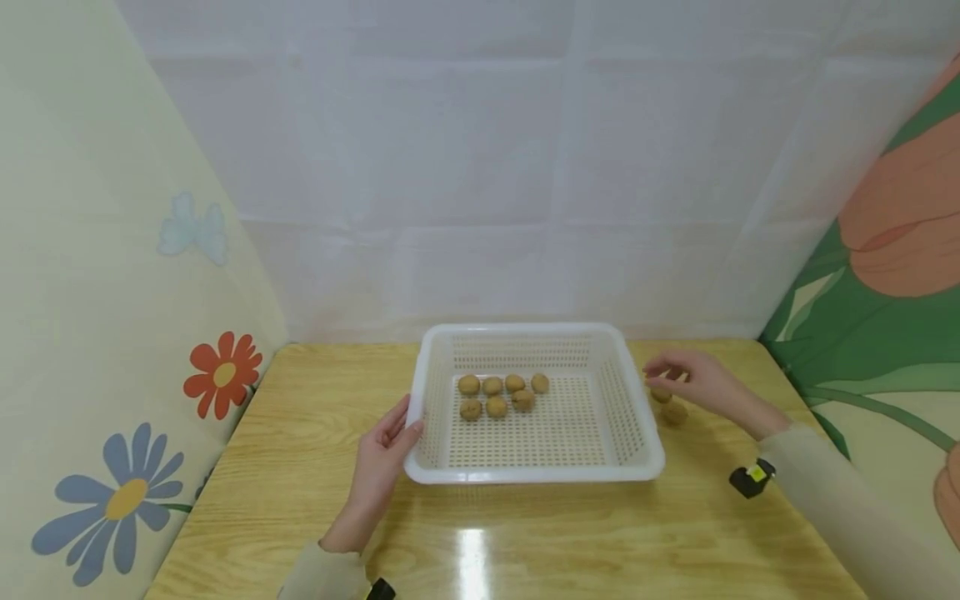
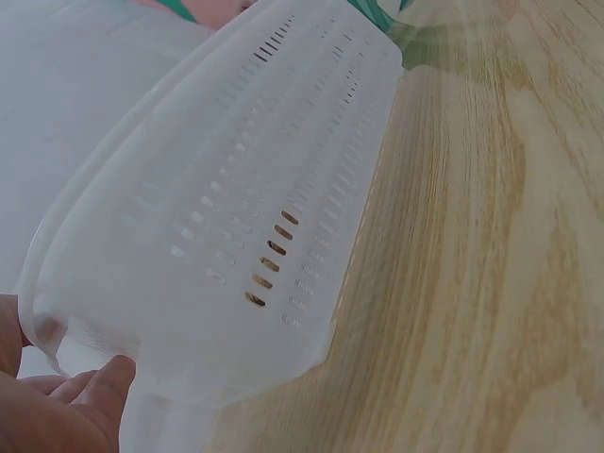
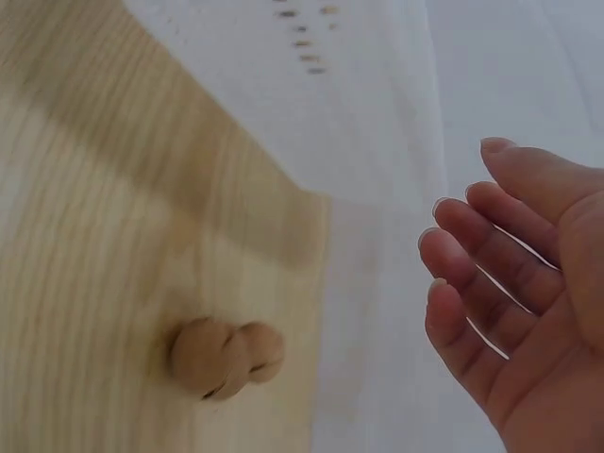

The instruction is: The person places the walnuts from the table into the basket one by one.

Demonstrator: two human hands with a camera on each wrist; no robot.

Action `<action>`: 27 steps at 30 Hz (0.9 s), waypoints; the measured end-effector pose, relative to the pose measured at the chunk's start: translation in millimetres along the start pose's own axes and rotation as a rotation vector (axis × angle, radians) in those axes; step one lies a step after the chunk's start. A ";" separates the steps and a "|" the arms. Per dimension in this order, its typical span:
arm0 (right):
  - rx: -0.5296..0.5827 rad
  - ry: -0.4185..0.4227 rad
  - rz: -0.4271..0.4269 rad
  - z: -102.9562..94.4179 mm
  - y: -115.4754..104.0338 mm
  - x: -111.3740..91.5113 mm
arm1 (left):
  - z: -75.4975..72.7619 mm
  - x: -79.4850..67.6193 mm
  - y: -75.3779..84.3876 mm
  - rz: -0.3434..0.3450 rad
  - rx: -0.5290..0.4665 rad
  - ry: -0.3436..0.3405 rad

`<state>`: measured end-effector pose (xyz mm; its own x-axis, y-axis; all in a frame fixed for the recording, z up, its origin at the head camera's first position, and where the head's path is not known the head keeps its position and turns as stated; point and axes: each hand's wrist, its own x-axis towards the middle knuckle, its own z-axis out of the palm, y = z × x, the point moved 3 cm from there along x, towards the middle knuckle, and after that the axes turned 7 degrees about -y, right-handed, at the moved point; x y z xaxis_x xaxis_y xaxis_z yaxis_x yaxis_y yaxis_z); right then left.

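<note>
A white plastic basket with slotted walls stands in the middle of the table. Several walnuts lie in two rough rows on its floor, toward the left and back. My left hand grips the basket's left rim, thumb on top and fingers beneath; the left wrist view shows the fingers under the basket's rim. Beyond the right wall, my right hand hovers with loosely bent fingers and nothing in them. Below it, two walnuts rest on the table close together, partly covered by the hand in the head view.
The wood-grain table meets a white sheet at the back. Flower-printed panels flank it, with a red flower at left and large green leaves at right. A small black device sits by the right sleeve.
</note>
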<state>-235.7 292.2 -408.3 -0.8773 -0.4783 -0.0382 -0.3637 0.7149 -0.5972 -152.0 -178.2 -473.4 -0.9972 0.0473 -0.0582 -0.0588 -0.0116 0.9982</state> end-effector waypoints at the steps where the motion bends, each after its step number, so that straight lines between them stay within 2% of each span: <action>1: -0.004 0.004 0.007 0.2 4.5 -3.3 | 0.1 0.0 -0.1 0.000 -0.002 0.001; 10: -0.001 0.018 0.068 8.6 39.0 -24.5 | 0.1 0.4 -1.1 -0.002 -0.003 0.008; 14: -0.017 0.052 0.103 16.9 54.5 -30.5 | 0.5 1.0 -1.6 -0.003 -0.012 0.006; 19: -0.014 0.091 0.142 29.4 70.8 -34.3 | 0.8 0.9 -1.7 0.006 -0.012 0.001; 27: 0.011 0.104 0.189 44.3 89.2 -33.5 | -1.1 1.7 -4.0 0.014 -0.018 0.012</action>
<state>-224.8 349.4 -495.7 -0.9575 -0.2804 -0.0676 -0.1867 0.7811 -0.5959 -153.5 -179.1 -477.5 -0.9984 0.0351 -0.0444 -0.0454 -0.0300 0.9985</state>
